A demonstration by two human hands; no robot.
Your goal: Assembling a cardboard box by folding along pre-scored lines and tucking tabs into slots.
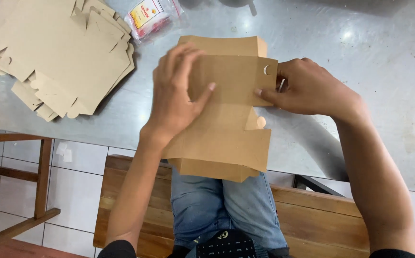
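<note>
The box blank point(221, 129) is matt brown cardboard; under it the table point(360, 71) is shiny, scratched metal.

A packing workshop: steel table point(350, 71), stacked flat cartons point(59, 52), tiled floor point(73, 191).
</note>
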